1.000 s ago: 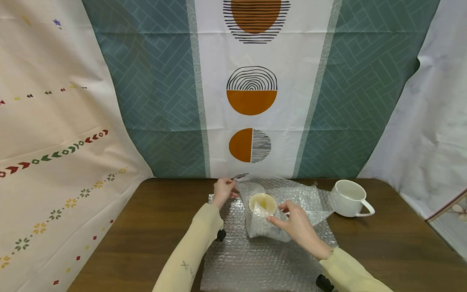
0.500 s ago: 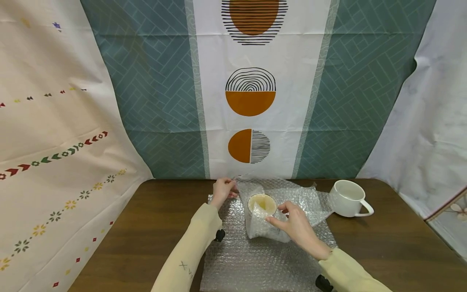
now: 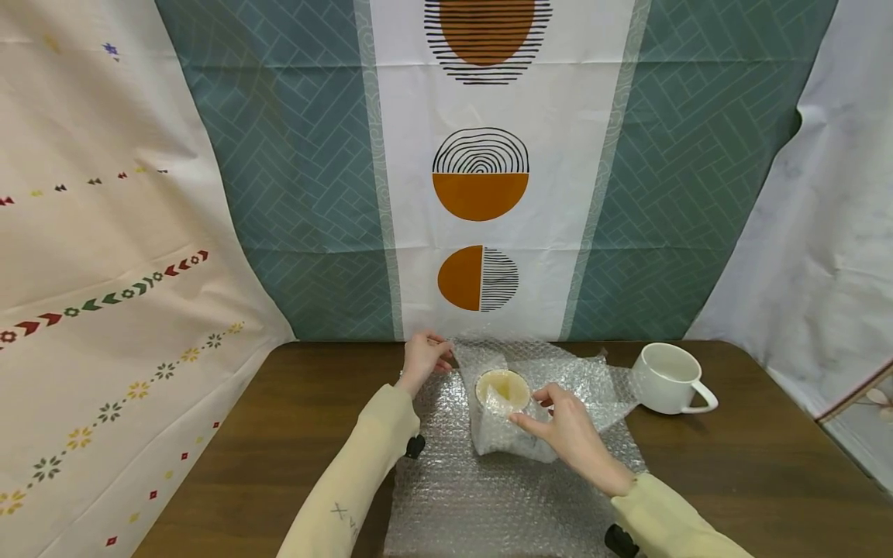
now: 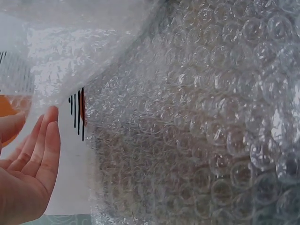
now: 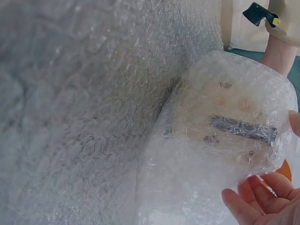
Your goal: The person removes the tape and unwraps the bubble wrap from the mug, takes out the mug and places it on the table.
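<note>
A cream-coloured cup (image 3: 512,380) stands in bubble wrap (image 3: 446,496), its round mouth showing. In the right wrist view, the wrapped cup (image 5: 234,112) shows brown spots and a dark band through the plastic. My right hand (image 3: 568,434) holds its right side, thumb in front and fingertips near the rim. My left hand (image 3: 424,360) is beside the upper left corner of the raised wrap. In the left wrist view, the left hand (image 4: 30,164) has its thumb apart from nearly straight fingers, fingertips close to the wrap's edge.
A white mug (image 3: 666,380) stands at the back right of the brown wooden table (image 3: 300,434), its handle toward the right. One wrap flap (image 3: 614,387) reaches to that mug. A patterned curtain (image 3: 481,232) hangs directly behind the table.
My left hand has shifted slightly up and left, away from the wrap's corner. The right hand and the wrapped cup stay where they were.
</note>
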Available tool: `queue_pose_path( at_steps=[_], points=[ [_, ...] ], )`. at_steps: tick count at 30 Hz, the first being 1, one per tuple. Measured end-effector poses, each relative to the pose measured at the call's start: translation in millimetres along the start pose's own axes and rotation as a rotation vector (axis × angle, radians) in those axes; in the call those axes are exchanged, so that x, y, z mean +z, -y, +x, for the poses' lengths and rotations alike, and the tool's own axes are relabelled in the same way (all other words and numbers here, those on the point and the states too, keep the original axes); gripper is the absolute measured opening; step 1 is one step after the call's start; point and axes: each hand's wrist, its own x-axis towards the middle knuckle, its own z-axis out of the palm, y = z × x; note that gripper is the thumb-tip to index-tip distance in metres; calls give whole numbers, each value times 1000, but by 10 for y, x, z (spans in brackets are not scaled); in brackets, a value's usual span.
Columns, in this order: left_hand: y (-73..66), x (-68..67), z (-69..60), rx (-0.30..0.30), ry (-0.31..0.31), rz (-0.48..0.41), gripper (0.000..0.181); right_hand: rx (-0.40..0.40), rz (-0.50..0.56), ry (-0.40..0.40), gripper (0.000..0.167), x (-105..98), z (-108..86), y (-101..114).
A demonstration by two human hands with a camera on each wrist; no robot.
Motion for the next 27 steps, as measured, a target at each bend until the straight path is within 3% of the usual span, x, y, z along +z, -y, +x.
queue_pose_path(
  at_steps=[8,14,27],
  points=[
    [-55,-35,-21,8,21,-24,13,1,1,4,44,7,1,-2],
    [-144,-15,-99,54,51,-76,14,-1,-5,0,44,0,1,-2],
    [-358,68,-280,168,168,-21,15,19,-3,13,46,-11,1,11]
  ],
)
